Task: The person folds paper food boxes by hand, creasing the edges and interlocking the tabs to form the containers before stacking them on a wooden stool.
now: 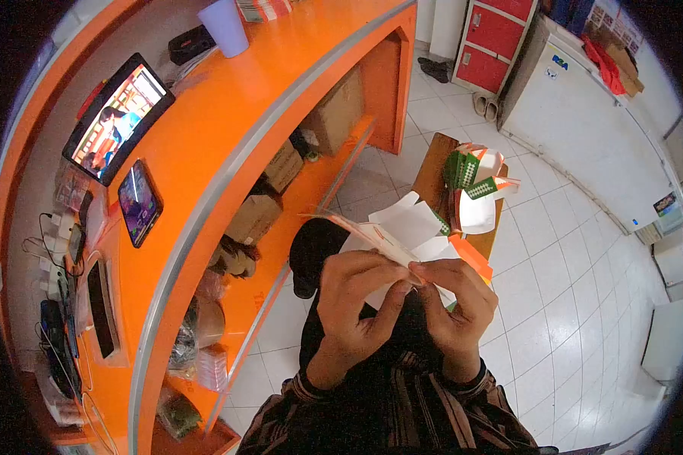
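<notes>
Both hands are over my lap, pinching one piece of thin printed card, a food carton. My left hand has its thumb and fingers closed on the near edge of the card. Right beside it, my right hand grips the same edge, the fingertips of both nearly touching. White inner flaps of card spread out behind the fingers, partly hidden by them. Several green, white and orange folded cartons sit just beyond on a wooden bench.
To the left curves an orange counter carrying a tablet with a lit screen, a phone and a purple cup. Cardboard boxes fill its lower shelf. A white chest freezer and red lockers stand farther off.
</notes>
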{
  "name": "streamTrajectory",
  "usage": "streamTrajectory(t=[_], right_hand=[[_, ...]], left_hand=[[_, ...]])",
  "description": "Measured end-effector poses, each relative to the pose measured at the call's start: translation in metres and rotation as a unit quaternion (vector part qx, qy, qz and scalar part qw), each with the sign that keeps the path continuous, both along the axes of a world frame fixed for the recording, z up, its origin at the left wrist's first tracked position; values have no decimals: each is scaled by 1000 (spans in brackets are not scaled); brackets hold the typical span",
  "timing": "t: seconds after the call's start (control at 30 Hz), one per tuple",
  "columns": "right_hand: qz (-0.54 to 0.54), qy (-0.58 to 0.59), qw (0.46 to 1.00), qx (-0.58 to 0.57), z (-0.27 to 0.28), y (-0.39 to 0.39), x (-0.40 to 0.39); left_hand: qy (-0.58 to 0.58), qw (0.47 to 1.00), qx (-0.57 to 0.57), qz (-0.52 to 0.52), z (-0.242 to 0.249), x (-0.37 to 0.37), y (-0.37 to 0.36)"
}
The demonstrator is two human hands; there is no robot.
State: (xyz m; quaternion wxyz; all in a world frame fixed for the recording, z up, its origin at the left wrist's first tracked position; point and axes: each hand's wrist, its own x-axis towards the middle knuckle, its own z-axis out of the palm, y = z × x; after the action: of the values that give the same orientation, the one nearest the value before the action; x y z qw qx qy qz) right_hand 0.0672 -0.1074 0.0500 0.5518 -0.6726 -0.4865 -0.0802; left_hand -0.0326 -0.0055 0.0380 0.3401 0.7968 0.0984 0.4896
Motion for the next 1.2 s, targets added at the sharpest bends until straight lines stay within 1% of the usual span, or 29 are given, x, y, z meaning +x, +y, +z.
streamTrajectory(t=[0.03, 0.07, 0.13, 0.2, 0.23, 0.3, 0.33, 0.37, 0.43, 0.47, 0.5, 0.57, 0.6, 0.63, 0.67, 0.7, 0.73, 0.77, 0.8, 0.83, 0.87, 0.9, 0.93, 0.97, 1.03, 1.1, 1.13, 1.2], right_hand=[[1, -1, 1000, 1, 0, 0, 0], [9, 10, 1000, 11, 0, 0, 1], [18, 19, 999, 21, 1, -3, 2], [45, 113, 992, 14, 5, -9, 5], [49, 110, 993, 15, 8, -9, 7], [24, 201, 979, 12, 15, -8, 10], [20, 218, 976, -12, 19, -6, 10], [27, 215, 976, -12, 23, -2, 9], [-17, 220, 975, 18, 28, 8, 2], [9, 180, 983, 23, 23, 10, 4], [15, 179, 983, 26, 25, 11, 2], [19, 182, 982, -37, 30, 13, -3], [23, 185, 982, -34, 28, 13, -3], [34, 174, 982, -65, 24, 11, -2], [44, 163, 981, -96, 22, 11, -1], [47, 165, 981, -94, 21, 14, -3], [54, 127, 988, -70, 21, 18, -5], [60, 89, 993, -46, 21, 20, -7], [61, 88, 993, -45, 18, 20, -7], [41, 43, 996, -64, 15, 22, -7], [23, -1, 996, -81, 13, 24, -7], [30, -3, 997, -76, 14, 26, -8], [12, -14, 994, -108, 16, 26, -11], [-5, -24, 990, -142, 17, 26, -13], [1, -27, 989, -146, 17, 28, -14], [3, -28, 988, -151, 14, 30, -12], [-5, -36, 986, -161, 11, 29, -10], [-10, -42, 984, -172, 9, 30, -11]], left_hand=[[-1, 1000, 1, 1, -1, -2, 1], [29, 998, 9, 55, -1, -6, 3], [56, 992, 18, 110, -2, -10, 9], [-39, 982, 24, 182, -2, -10, 17], [-42, 981, 25, 185, 0, -12, 22], [-29, 972, 17, 234, 6, -17, 28], [-45, 964, 12, 262, 11, -17, 26], [-48, 962, 13, 269, 12, -19, 23], [23, 946, 86, 312, 13, -28, 16], [31, 957, 81, 278, 17, -30, 13], [30, 955, 85, 283, 22, -29, 11], [92, 969, 50, 225, 29, -26, 7], [68, 978, 15, 197, 26, -23, 9], [69, 977, 19, 201, 28, -20, 7], [78, 964, 44, 250, 31, -18, 5], [83, 957, 57, 274, 31, -18, 4], [88, 948, 69, 298, 30, -18, 4], [102, 952, 79, 277, 24, -19, 6], [114, 956, 89, 257, 19, -19, 7], [112, 955, 91, 260, 16, -19, 6], [119, 962, 68, 238, 13, -19, 6], [125, 967, 47, 217, 12, -18, 6], [124, 965, 51, 225, 11, -16, 9], [110, 970, 55, 212, 9, -13, 11], [99, 972, 58, 206, 7, -14, 16], [123, 978, 14, 170, 5, -17, 19], [126, 977, 15, 174, 5, -17, 19], [121, 985, -12, 120, 6, -17, 19]])
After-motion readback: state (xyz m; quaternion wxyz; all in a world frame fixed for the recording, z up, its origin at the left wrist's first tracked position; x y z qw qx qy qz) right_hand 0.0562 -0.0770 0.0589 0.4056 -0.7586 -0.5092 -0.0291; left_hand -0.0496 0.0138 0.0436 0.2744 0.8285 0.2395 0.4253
